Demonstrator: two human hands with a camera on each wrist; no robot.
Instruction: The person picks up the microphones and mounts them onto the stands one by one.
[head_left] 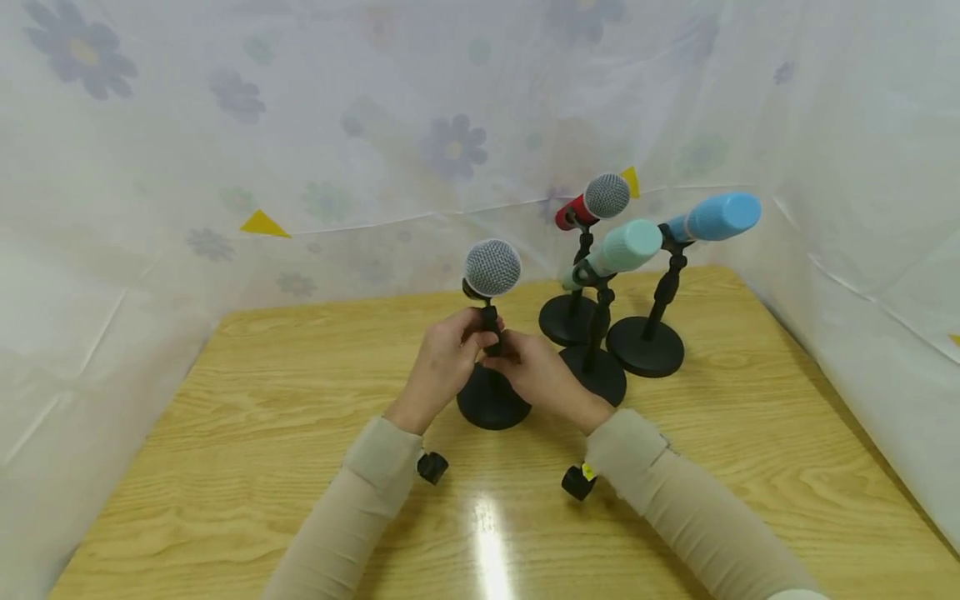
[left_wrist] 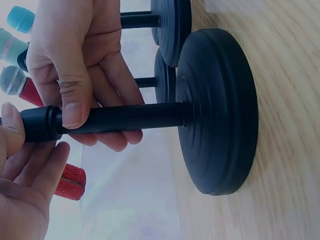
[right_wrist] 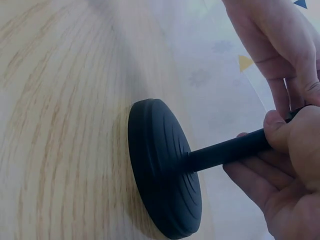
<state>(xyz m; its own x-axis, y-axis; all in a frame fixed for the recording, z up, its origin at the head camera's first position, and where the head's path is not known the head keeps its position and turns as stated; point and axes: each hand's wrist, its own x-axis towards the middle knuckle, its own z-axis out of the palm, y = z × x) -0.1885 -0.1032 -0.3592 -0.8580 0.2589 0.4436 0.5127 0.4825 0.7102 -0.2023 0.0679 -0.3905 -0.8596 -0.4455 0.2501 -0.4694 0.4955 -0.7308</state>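
Note:
A microphone with a silver mesh head (head_left: 492, 267) sits atop a black desk stand with a round base (head_left: 492, 404). My left hand (head_left: 444, 358) pinches the stand's collar (left_wrist: 42, 124) just below the microphone. Lower down, my right hand (head_left: 542, 372) grips the pole (left_wrist: 145, 116) between thumb and fingers. The base rests on the wooden table (head_left: 300, 375), and the pole stands upright. In the left wrist view, a red glittery cylinder end (left_wrist: 70, 182) shows beyond the left fingers.
Several more microphones on black stands are grouped at the right: a mint green one (head_left: 626, 247), a red one with a silver head (head_left: 606, 197) and a blue one (head_left: 722, 217). The mint one's base is close by my right wrist. A flowered curtain (head_left: 360, 167) hangs behind the table.

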